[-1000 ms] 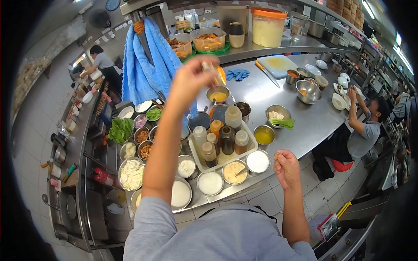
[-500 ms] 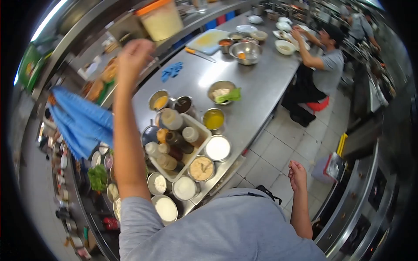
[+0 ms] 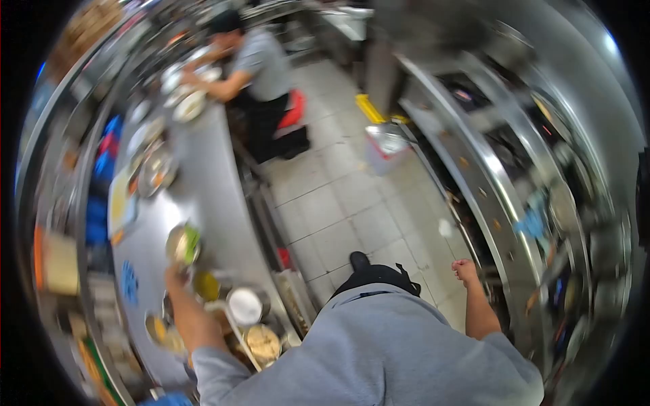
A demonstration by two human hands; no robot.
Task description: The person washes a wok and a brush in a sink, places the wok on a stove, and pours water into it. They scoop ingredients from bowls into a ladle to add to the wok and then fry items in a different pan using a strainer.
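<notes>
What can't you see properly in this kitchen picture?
- Left hand, head view: motion blur hides whether it holds anything.
- Right hand: too small to tell open or shut.
- Bowls on the counter: contents blurred.
- Stove side: smeared by blur.

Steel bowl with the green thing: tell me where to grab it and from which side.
Grip the rim of the steel bowl, from above, at the edge nearest the left hand. It sits upright and open on the counter, so the rim is free; blur hides finer detail.
</notes>
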